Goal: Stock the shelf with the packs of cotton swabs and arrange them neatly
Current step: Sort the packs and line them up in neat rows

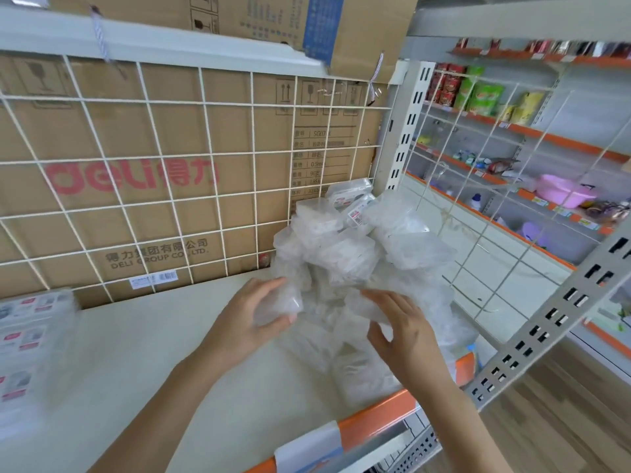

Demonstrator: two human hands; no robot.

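- On the far right of the shelf [164, 356], the packs of cotton swabs [341, 240] lie in a loose heap against the wire grid [170, 155] and the cardboard box [102, 138] behind it.
- None stands in a row yet, so I judge the stocking barely begun: the whole heap is left to sort and line up (a neat row being the goal).
- The left hand [242, 326] grasps one pack [283, 303] at the near edge of the heap, fingers and thumb curled round it.
- The right hand [406, 332] bends its fingers over crinkled clear wrap [420, 302] just beside; whether it pinches anything I cannot tell.
- The packs look like small, flat, clear plastic cases, glossy, white inside; the shelf is smooth and cream, with an orange front lip [375, 416].
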